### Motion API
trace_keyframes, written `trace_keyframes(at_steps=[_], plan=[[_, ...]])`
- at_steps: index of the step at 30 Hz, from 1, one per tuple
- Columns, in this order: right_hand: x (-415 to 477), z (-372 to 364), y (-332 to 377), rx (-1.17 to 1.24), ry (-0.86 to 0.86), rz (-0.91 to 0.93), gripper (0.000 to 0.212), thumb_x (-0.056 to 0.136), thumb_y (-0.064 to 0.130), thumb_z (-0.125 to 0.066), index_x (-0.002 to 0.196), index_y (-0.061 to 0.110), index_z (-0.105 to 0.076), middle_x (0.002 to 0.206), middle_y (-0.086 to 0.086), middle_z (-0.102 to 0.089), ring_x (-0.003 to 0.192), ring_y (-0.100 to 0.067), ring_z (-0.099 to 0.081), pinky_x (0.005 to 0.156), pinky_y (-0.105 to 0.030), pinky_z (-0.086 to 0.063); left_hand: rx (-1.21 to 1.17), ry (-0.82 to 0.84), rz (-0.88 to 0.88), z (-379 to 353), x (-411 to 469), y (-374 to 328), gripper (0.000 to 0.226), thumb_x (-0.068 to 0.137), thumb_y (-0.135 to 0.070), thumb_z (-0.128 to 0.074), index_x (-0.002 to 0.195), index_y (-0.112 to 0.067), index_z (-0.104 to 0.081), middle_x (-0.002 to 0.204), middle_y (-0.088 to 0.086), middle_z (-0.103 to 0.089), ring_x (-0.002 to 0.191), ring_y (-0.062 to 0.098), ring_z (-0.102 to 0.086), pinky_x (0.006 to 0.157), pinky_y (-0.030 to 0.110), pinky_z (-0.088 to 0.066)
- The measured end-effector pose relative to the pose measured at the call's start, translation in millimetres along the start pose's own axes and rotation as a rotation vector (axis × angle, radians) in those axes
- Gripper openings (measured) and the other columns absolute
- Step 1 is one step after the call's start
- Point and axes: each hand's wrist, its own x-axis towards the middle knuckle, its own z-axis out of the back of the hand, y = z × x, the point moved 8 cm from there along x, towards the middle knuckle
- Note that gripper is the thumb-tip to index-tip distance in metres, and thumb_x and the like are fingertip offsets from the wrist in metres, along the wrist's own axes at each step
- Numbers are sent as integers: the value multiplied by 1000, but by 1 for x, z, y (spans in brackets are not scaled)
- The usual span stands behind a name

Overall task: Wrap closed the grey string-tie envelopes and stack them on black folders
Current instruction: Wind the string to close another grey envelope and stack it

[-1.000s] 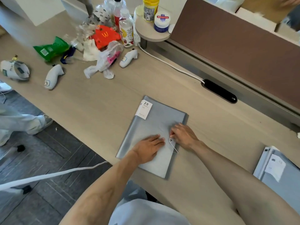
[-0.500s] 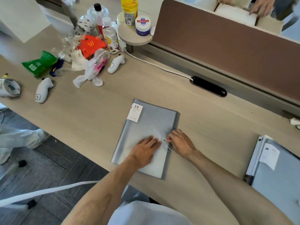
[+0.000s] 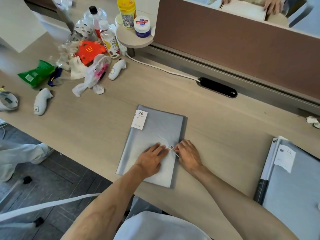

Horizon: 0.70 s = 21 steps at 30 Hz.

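Note:
A grey string-tie envelope [image 3: 155, 132] lies flat on the desk in front of me, with a white "20 pockets" label [image 3: 140, 119] at its far left corner. My left hand [image 3: 152, 158] presses flat on the envelope, fingertips beside the round button [image 3: 171, 147] near the right edge. My right hand [image 3: 187, 154] pinches the thin white string [image 3: 175, 153] that leads off that button. At the right edge of the desk lies a stack [image 3: 292, 184] of grey envelopes with a dark folder edge [image 3: 259, 189] showing under its left side.
Clutter fills the far left of the desk: bottles [image 3: 110, 42], an orange wrapper [image 3: 90, 51], a green bag [image 3: 36, 73], plastic bags, two white controllers [image 3: 41, 101]. A white cable [image 3: 162, 68] runs to a black desk grommet [image 3: 218, 87]. A brown partition [image 3: 242, 40] stands behind.
My right hand has shifted a little around the button while holding the string. My left hand stays pressed on the envelope. The view has tilted so the right-hand stack shows more.

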Motion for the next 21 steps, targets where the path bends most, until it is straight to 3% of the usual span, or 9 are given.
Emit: trace_keyframes(at_steps=[5, 7, 10, 15, 18, 21], plan=[[-1, -1, -2, 27, -8, -58, 8, 82, 15, -64, 88, 20, -65, 91, 1, -62, 95, -23, -57, 80, -35, -47, -61, -14, 24, 0, 1, 5, 72, 63, -18, -71, 132, -15, -54, 133, 8, -59, 124, 32, -56, 97, 40, -50], [1, 1, -2, 53, -16, -63, 5, 84, 20, -64, 88, 20, -66, 92, 1, -63, 97, -24, -57, 83, -36, -46, -92, 12, 22, 0, 1, 2, 69, 80, -17, -57, 145, -16, -35, 151, 7, -38, 141, 30, -32, 114, 39, -31], [3, 5, -1, 101, -6, -102, 16, 89, 31, -59, 92, 17, -67, 98, -1, -65, 104, -22, -53, 90, -36, -42, -108, 58, 54, -1, 0, 5, 66, 91, -18, -42, 151, -20, -16, 161, 0, -14, 149, 22, -6, 120, 32, -11], [0, 7, 0, 101, 17, -123, 22, 93, 34, -54, 98, 16, -65, 105, -3, -62, 109, -23, -51, 94, -36, -42, -168, 78, 30, -5, -1, 13, 63, 90, -13, -40, 150, -20, -22, 160, 1, -16, 149, 21, -7, 122, 31, -11], [-2, 8, 0, 122, 74, -139, 25, 94, 34, -51, 103, 16, -65, 109, -4, -60, 109, -24, -52, 95, -37, -42, -216, 52, 36, 3, -3, 19, 64, 85, -23, -27, 147, -13, -31, 156, 7, -28, 147, 26, -20, 119, 39, -22], [-3, 12, -2, 193, 136, -162, 24, 89, 14, -51, 109, 16, -64, 116, -6, -57, 112, -26, -52, 99, -34, -42, -195, 73, 91, 11, -7, 28, 61, 89, -20, -37, 149, -10, -27, 157, 7, -27, 146, 24, -22, 119, 38, -23]])
